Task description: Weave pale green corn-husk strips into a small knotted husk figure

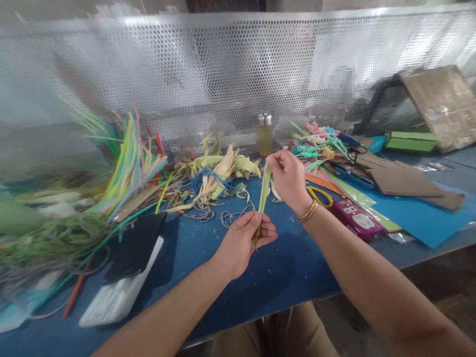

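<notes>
A pale green strip of corn husk stretches upright between my two hands above the blue table. Its lower end is pinched between the thumb and fingers of my left hand. At the top, my right hand grips the other end with bent fingers; a gold bracelet circles that wrist. Behind my hands lies a pile of husks, some dry and yellowish, some green, tangled with blue string. Loose grey cord curls on the table just beyond my left hand.
Bundled coloured strips and green stringy material crowd the left, near a black-and-white packet. A capped jar stands by the perforated metal screen. Yellow-handled scissors, a purple box and cardboard lie right.
</notes>
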Motion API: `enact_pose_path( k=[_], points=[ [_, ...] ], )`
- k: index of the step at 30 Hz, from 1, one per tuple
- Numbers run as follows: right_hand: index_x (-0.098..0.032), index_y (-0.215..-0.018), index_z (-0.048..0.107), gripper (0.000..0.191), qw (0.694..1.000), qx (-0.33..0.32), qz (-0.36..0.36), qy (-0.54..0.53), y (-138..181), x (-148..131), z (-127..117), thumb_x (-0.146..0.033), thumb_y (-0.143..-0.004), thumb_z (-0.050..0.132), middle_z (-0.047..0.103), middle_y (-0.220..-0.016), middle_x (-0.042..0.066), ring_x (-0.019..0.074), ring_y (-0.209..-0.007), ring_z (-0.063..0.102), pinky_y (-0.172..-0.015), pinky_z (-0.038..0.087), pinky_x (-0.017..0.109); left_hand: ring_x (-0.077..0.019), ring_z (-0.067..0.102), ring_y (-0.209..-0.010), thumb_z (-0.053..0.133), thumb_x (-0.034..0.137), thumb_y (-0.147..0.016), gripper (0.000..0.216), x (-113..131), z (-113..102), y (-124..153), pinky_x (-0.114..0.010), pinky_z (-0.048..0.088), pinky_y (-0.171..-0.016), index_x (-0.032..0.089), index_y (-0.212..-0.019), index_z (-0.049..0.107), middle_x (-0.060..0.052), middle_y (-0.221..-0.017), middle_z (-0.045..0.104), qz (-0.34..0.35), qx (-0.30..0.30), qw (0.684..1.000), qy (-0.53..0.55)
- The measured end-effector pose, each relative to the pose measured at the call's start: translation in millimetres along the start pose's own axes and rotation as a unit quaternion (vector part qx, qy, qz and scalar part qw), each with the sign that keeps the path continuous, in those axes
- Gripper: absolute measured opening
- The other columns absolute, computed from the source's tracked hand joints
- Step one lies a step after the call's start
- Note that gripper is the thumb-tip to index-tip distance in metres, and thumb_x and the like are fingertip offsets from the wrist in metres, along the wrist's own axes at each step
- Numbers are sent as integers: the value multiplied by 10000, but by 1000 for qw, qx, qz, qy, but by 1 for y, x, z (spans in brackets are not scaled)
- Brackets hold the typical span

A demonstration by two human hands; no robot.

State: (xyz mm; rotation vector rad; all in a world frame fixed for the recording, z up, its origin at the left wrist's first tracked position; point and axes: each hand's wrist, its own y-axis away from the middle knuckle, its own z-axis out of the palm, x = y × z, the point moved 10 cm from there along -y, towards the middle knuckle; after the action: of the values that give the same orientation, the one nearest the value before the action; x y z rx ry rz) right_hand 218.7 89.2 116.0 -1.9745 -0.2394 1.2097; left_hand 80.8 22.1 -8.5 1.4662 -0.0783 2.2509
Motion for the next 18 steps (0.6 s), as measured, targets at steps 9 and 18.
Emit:
enact_pose_path(
  k=[9, 18],
  points=[
    [-192, -781, 583, 172, 999, -1, 41, -9, -7, 17, -2, -304, -894, 516, 689, -738, 33, 150, -669, 607, -663, 431, 279, -158, 669, -751, 696, 340, -821, 216, -7, -2, -1, -331, 547, -810, 125, -835, 676, -68, -806, 694, -37, -3, 999, -6],
    [-186, -789, 598, 174, 999, 1, 43, 3, -9, 19, -4, -304, -891, 522, 692, -749, 35, 150, -680, 611, -664, 434, 278, -77, 560, -603, 710, 251, -808, 202, -8, -5, -1, -373, 547, -889, 137, -975, 704, 16, -630, 598, -38, 18, 999, 23]
  ],
)
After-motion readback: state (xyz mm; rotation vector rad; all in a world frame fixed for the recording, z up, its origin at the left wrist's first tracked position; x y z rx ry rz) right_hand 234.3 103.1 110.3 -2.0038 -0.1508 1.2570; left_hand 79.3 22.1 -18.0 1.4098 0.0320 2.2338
